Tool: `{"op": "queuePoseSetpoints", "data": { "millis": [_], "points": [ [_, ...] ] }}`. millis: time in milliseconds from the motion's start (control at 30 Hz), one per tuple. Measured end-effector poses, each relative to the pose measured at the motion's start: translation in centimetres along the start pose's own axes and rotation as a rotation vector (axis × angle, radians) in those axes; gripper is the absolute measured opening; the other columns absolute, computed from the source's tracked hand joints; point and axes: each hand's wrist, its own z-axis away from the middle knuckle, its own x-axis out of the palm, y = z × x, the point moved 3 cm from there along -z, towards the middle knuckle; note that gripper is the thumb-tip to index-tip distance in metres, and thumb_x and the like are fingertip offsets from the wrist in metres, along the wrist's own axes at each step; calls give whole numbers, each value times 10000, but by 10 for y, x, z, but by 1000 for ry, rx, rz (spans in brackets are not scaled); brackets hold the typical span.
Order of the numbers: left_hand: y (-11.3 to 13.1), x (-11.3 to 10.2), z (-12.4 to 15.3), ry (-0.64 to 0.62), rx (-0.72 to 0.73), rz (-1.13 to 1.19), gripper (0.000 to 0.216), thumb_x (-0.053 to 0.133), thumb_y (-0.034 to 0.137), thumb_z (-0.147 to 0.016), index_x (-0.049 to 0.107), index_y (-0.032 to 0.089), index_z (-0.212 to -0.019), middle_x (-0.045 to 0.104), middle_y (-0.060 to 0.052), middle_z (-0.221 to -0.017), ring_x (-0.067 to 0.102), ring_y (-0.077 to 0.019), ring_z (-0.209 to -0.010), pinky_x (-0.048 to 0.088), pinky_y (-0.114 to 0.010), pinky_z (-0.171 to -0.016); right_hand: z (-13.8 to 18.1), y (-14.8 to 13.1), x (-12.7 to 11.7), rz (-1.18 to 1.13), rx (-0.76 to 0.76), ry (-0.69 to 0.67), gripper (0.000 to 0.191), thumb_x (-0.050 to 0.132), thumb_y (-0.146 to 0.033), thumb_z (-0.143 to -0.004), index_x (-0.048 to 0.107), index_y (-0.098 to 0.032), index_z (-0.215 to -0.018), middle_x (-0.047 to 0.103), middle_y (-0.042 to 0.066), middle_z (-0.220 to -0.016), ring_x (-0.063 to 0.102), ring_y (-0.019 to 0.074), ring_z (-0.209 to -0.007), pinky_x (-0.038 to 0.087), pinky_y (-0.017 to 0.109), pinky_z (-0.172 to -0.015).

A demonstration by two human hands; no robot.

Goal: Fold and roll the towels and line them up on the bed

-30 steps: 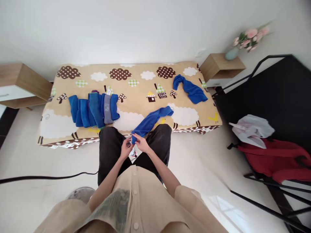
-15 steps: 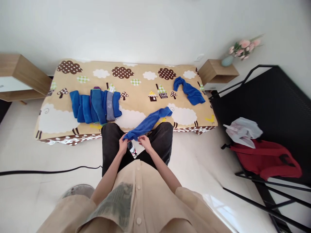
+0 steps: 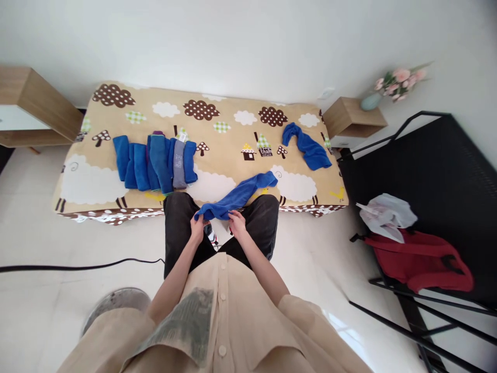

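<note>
Just off the middle of the bed's (image 3: 229, 142) near edge, the person's left hand (image 3: 196, 228) pinches one corner of a blue cloth (image 3: 237, 195), and the right hand (image 3: 236, 224) holds the same near end between closed fingertips. The cloth runs from there onto the bed's top; a row of folded cloths (image 3: 158, 161) lies on the bed's left part, and a crumpled cloth (image 3: 310, 150) near its right end.
</note>
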Motion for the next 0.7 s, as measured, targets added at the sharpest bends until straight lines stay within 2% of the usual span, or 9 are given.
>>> {"op": "queuePoseSetpoints", "data": {
  "millis": [67, 133, 200, 267, 333, 400, 467, 567, 700],
  "points": [
    [-2, -3, -2, 31, 21, -57, 554, 741, 674, -739, 667, 178, -976, 647, -39, -856, 613, -137, -681, 543, -266, -590, 2, -9, -2, -84, -112, 3, 299, 755, -48, -636, 623, -223, -840, 719, -16, -850, 682, 132, -790, 557, 241, -721],
    [-4, -4, -2, 11, 46, -156, 542, 719, 675, -765, 681, 170, -959, 646, -38, -824, 591, -139, -656, 538, -275, -599, 5, -17, -4, -143, -179, 2, 312, 762, -68, -629, 618, -231, -852, 747, 0, -955, 695, 137, -867, 559, 253, -765],
    [-6, -4, -2, -42, 78, -309, 470, 678, 626, -821, 693, 168, -922, 650, -41, -795, 600, -163, -674, 546, -301, -641, 8, -22, -5, -155, -218, -2, 319, 756, -89, -632, 622, -240, -879, 758, 25, -1112, 699, 150, -945, 559, 272, -795],
    [-6, -4, 0, -85, 147, -476, 345, 646, 508, -863, 705, 174, -927, 677, -57, -832, 641, -207, -762, 572, -356, -750, 11, -26, -4, -117, -249, -26, 310, 753, -115, -644, 634, -247, -898, 736, 43, -1255, 698, 167, -1019, 559, 298, -833],
    [-1, -2, 3, -90, 279, -591, 275, 664, 356, -836, 718, 178, -1038, 712, -100, -1007, 675, -269, -960, 567, -439, -926, 16, -29, 1, -35, -286, -90, 293, 763, -148, -657, 656, -248, -910, 708, 58, -1339, 691, 191, -1100, 560, 329, -890],
    [6, 1, 8, -98, 448, -641, 437, 704, 244, -771, 697, 180, -1204, 673, -151, -1256, 620, -329, -1218, 486, -515, -1106, 23, -31, 8, 74, -326, -190, 286, 790, -181, -655, 691, -248, -915, 693, 73, -1377, 674, 227, -1182, 558, 367, -954],
    [11, 6, 14, -180, 582, -659, 561, 724, 203, -754, 660, 191, -1312, 600, -167, -1413, 530, -348, -1373, 397, -547, -1207, 31, -31, 16, 170, -361, -306, 278, 814, -204, -646, 726, -248, -906, 707, 85, -1358, 657, 261, -1238, 543, 410, -1024],
    [14, 15, 23, -354, 645, -651, 511, 692, 193, -799, 663, 217, -1309, 619, -139, -1401, 561, -311, -1354, 408, -526, -1211, 42, -29, 27, 284, -379, -469, 216, 818, -240, -658, 756, -246, -865, 759, 87, -1244, 660, 287, -1254, 501, 456, -1115],
    [17, 17, 28, -382, 599, -591, 416, 695, 233, -816, 684, 214, -1232, 688, -118, -1255, 656, -274, -1186, 521, -467, -1087, 48, -23, 32, 422, -338, -580, 237, 786, -255, -659, 770, -234, -894, 761, 93, -1224, 679, 296, -1227, 531, 447, -1091]
  ]
}}
